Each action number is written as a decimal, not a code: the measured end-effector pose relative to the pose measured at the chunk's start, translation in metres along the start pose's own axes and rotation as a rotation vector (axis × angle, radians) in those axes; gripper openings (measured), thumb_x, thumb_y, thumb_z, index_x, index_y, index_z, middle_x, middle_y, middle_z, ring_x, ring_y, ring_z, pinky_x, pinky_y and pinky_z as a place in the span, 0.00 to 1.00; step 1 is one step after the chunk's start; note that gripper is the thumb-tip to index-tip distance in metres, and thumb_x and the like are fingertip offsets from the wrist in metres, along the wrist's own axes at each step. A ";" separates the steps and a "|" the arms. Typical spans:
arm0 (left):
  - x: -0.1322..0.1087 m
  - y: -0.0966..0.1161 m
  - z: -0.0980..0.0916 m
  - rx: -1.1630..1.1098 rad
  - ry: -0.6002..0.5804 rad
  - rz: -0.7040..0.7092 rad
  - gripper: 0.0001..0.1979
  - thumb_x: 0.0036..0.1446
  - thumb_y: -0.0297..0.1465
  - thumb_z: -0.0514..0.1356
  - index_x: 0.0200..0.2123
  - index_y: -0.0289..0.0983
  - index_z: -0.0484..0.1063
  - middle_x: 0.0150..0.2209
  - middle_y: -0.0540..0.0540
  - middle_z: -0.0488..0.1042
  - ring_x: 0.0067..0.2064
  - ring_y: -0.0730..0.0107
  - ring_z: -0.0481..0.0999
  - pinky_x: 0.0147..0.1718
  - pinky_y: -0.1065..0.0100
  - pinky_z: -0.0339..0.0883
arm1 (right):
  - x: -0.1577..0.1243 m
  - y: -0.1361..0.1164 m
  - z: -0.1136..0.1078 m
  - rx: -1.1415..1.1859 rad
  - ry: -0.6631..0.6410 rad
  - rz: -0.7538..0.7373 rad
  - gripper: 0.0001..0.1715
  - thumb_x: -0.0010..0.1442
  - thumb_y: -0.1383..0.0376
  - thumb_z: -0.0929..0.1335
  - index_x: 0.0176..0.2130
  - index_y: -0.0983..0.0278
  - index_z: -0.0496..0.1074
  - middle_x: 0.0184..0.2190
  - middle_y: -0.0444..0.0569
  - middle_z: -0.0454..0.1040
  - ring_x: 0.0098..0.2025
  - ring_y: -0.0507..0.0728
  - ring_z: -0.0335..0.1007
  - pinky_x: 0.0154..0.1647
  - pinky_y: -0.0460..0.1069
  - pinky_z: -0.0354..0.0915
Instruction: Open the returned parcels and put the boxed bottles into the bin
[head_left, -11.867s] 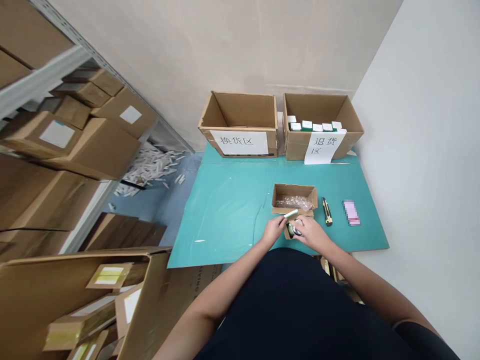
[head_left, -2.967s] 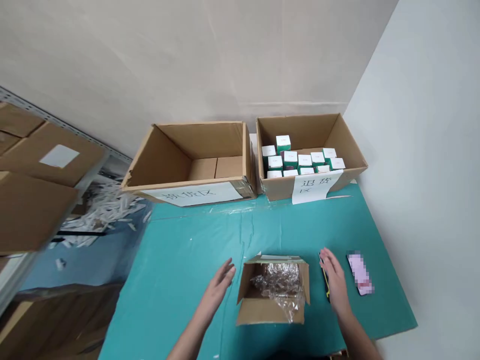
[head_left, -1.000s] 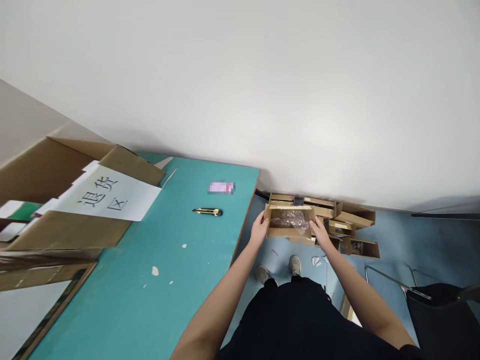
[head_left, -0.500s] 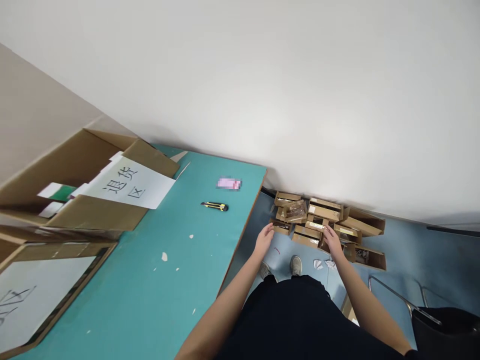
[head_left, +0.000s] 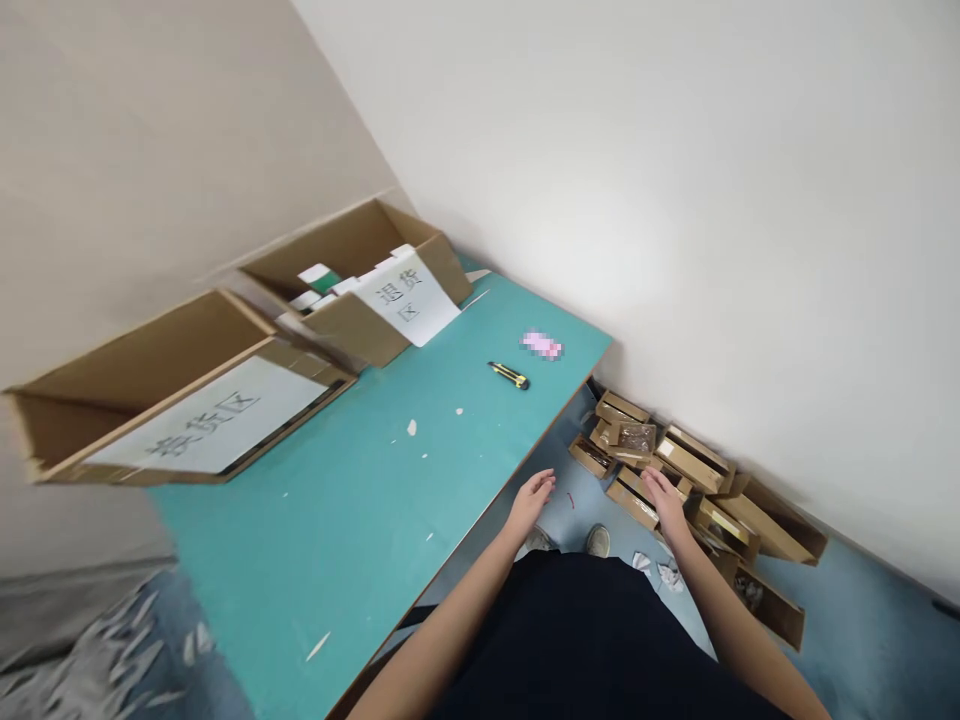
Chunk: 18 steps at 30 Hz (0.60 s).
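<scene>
My left hand hangs in the air just off the table's right edge, fingers loosely stretched and holding nothing. Across from it, my right hand is also free, its fingers extended in front of the cartons on the floor. Between the two palms there is a gap with only floor behind it. On the green table lies a yellow and black utility knife. A pink item, blurred out by pixels, rests close to the knife.
A cardboard box with a paper sign stands at the table's left. Behind it is a second signed box holding white and green packages. Several small cardboard boxes are piled on the blue floor by the wall. Crumpled paper lies near my feet.
My view has turned left, so the table and boxes appear further right and more of the front box shows. Both hands stay apart and hold nothing.
</scene>
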<state>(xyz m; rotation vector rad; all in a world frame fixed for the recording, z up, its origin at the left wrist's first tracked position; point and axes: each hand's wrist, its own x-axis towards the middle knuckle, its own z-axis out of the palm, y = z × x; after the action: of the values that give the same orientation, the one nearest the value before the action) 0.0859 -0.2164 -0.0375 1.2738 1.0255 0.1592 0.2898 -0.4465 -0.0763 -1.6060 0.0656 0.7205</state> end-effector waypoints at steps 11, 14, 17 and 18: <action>-0.045 -0.036 -0.129 -0.261 0.322 -0.013 0.25 0.51 0.45 0.65 0.49 0.37 0.76 0.49 0.37 0.80 0.50 0.55 0.80 0.45 0.59 0.72 | -0.037 -0.050 0.166 -0.186 -0.400 -0.091 0.38 0.49 0.42 0.74 0.50 0.63 0.78 0.53 0.59 0.78 0.59 0.68 0.72 0.60 0.62 0.68; -0.061 -0.049 -0.153 -0.310 0.386 -0.035 0.23 0.51 0.44 0.65 0.47 0.37 0.77 0.48 0.37 0.80 0.49 0.55 0.80 0.45 0.59 0.72 | -0.060 -0.061 0.211 -0.202 -0.521 -0.085 0.35 0.51 0.43 0.73 0.50 0.63 0.78 0.52 0.59 0.79 0.57 0.67 0.74 0.60 0.61 0.69; -0.079 -0.060 -0.171 -0.382 0.451 -0.033 0.23 0.52 0.44 0.65 0.48 0.37 0.77 0.49 0.37 0.80 0.49 0.56 0.80 0.46 0.59 0.71 | -0.088 -0.074 0.256 -0.209 -0.651 -0.069 0.34 0.52 0.44 0.74 0.49 0.63 0.77 0.48 0.58 0.81 0.53 0.66 0.77 0.59 0.61 0.69; -0.086 -0.063 -0.176 -0.408 0.474 -0.027 0.24 0.52 0.44 0.64 0.48 0.37 0.76 0.49 0.37 0.80 0.49 0.56 0.80 0.46 0.60 0.71 | -0.100 -0.080 0.270 -0.210 -0.698 -0.054 0.33 0.51 0.44 0.75 0.48 0.63 0.77 0.46 0.57 0.81 0.52 0.66 0.77 0.58 0.62 0.70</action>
<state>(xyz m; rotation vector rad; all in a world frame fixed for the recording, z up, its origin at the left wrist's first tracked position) -0.1135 -0.1662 -0.0327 0.8626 1.3295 0.6406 0.1355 -0.2210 0.0438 -1.4622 -0.5736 1.2382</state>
